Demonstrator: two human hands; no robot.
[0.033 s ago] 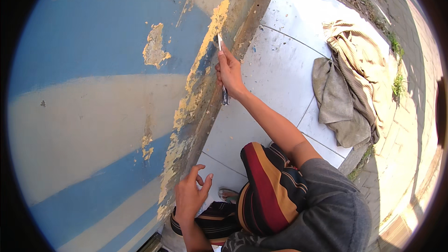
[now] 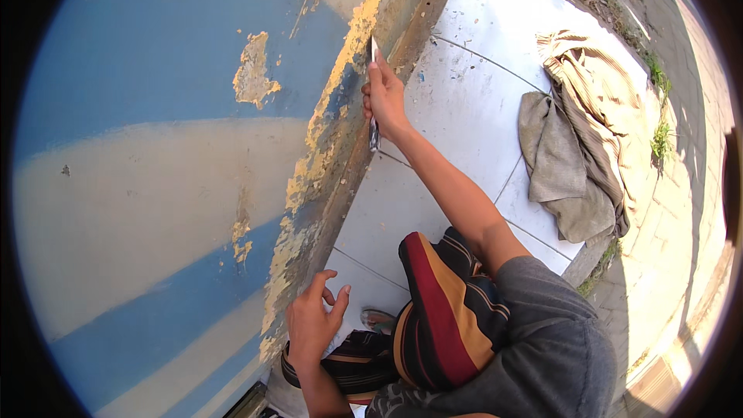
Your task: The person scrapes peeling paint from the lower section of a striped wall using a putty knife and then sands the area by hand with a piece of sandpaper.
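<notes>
My right hand is closed round a scraper with a narrow, shiny metal blade. Its dark handle end sticks out below my fist. The blade's tip lies at the lower part of the painted wall, beside a long yellowish strip of peeled paint; whether it touches is hard to tell. Over my bent knee, close to the foot of the wall, hovers my left hand. It holds nothing, with its thumb and forefinger apart and the other fingers loosely curled.
White floor tiles, dotted with paint flakes, run along the wall's base. Crumpled beige cloth and grey-brown cloth lie on them at the right. Past the tile edge are grass tufts and sunlit paving.
My right hand has moved slightly up and to the right along the wall with the scraper. My left hand has barely shifted.
</notes>
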